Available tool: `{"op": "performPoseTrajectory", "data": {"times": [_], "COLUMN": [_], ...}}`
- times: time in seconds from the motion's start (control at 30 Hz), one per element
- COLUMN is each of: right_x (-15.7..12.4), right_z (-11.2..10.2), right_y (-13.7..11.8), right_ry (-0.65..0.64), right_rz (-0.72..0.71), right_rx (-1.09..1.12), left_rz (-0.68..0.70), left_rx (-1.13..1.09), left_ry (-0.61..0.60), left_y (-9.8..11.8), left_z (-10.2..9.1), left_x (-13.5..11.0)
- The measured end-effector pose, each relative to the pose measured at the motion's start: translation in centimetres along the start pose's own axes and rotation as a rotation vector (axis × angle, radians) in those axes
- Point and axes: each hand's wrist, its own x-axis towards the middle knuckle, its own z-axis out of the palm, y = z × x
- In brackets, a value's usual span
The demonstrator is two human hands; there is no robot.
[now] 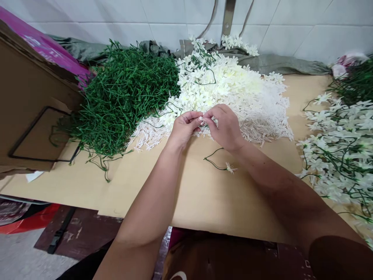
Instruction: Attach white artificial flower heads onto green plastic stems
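A: What are the fingers gripping?

B: The left hand [185, 128] and right hand [225, 126] pinch one small white piece [201, 118] at the near edge of the broad heap of white, petalled artificial flower heads [239, 83].

A: How far along?

B: Partway, I'd judge: white blossoms on thin green stems [346, 149] lie right of that heap; many loose, wiry green stems [125, 93] remain left of it.

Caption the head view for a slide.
Left hand and right hand meet at a small white piece over heaped white artificial flowers, green stems alongside.
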Motion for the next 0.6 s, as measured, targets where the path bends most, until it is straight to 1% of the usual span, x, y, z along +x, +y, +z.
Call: {"op": "performPoseTrajectory", "data": {"times": [0.13,0.27,0.3,0.37,0.43,0.47,0.6], "right_x": [0.11,0.14,0.15,0.18,0.22,0.25,0.49], "right_z": [0.06,0.23,0.28,0.37,0.39,0.36,0.02], "right_y": [0.03,-0.16,-0.18,-0.2,-0.22,-0.26,-0.57], "right_ry": [0.029,0.056,0.051,0.0,-0.042,-0.043,-0.006], "right_rz": [0.127,0.218,0.239,0.277,0.303,0.31,0.32], "right_rx": [0.231,0.441,0.481,0.555,0.6,0.603,0.568], "left_rz": [-0.013,0.016,0.026,0.046,0.07,0.08,0.122], "left_rx": [-0.034,-0.041,-0.04,-0.018,0.018,0.036,0.126], "left_ry": [-0.034,-0.03,-0.027,-0.014,0.014,0.026,0.026], "left_y": [-0.07,-0.04,0.01,0.11,0.18,0.19,0.14], "left_z": [-0.25,-0.2,-0.13,0.04,0.25,0.38,0.67], "left_x": [0.01,-0.03,-0.07,-0.15,-0.19,-0.19,-0.03]}}
